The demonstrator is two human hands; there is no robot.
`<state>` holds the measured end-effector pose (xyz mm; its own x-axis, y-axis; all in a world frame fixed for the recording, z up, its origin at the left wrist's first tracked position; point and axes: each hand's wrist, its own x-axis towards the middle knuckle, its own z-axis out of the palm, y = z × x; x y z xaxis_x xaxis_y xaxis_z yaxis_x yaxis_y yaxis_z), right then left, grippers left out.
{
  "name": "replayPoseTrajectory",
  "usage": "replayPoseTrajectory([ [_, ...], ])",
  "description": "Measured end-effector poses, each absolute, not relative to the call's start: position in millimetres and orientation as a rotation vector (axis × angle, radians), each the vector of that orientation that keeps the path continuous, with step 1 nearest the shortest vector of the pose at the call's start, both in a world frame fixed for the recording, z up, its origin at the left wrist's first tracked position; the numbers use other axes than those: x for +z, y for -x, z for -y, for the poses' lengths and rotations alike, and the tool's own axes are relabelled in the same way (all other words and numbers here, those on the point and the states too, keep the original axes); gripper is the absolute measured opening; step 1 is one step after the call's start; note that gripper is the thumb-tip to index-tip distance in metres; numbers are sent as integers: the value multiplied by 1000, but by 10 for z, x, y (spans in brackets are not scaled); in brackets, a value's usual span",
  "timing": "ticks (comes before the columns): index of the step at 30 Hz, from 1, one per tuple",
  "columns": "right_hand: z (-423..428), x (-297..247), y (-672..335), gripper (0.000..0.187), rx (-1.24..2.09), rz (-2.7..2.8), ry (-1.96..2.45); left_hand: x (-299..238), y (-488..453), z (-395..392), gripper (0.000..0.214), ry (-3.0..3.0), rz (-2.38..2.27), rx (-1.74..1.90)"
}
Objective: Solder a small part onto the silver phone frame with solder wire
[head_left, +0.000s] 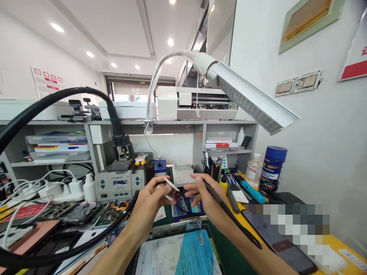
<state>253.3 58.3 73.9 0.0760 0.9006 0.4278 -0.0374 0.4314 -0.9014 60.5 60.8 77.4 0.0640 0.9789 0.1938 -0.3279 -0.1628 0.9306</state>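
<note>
My left hand [153, 198] pinches a small thin white card-like piece [171, 184] between thumb and fingers, held up over the bench. My right hand [205, 196] is closed around a long black pen-shaped tool [229, 214] whose shaft runs back along my forearm. Its fingertips almost meet the left hand's. Below both hands lies a small blue and black phone part [186, 206] on the mat. What the tool's tip touches is hidden by my fingers.
A grey soldering station [120, 183] stands behind the left hand, with a thick black hose [57, 99] arcing over it. A desk lamp [249, 99] hangs overhead. A blue can [272, 168], bottles and tools crowd the right. Circuit boards [77, 214] lie left. A blue-covered tray [183, 252] lies in front of me.
</note>
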Motion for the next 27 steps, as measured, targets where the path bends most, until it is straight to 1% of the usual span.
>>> replayPoseTrajectory([
  [2, -599, 729, -2492, 59, 899, 1294, 834, 737, -617, -614, 50, -1105, -796, 1407],
  [7, -489, 620, -2521, 47, 1063, 1311, 786, 651, -578, -586, 52, -1066, -821, 1394],
  [11, -425, 563, -2493, 44, 1144, 1298, 778, 601, -601, -531, 59, -1066, -858, 1357],
  [14, -416, 558, -2448, 38, 1138, 1287, 771, 574, -617, -490, 62, -1074, -890, 1322],
  [18, -396, 583, -2452, 30, 1099, 1291, 777, 598, -595, -457, 60, -1098, -923, 1283],
  [27, -388, 568, -2560, 25, 1065, 1329, 782, 727, -508, -408, 60, -1168, -971, 1162],
])
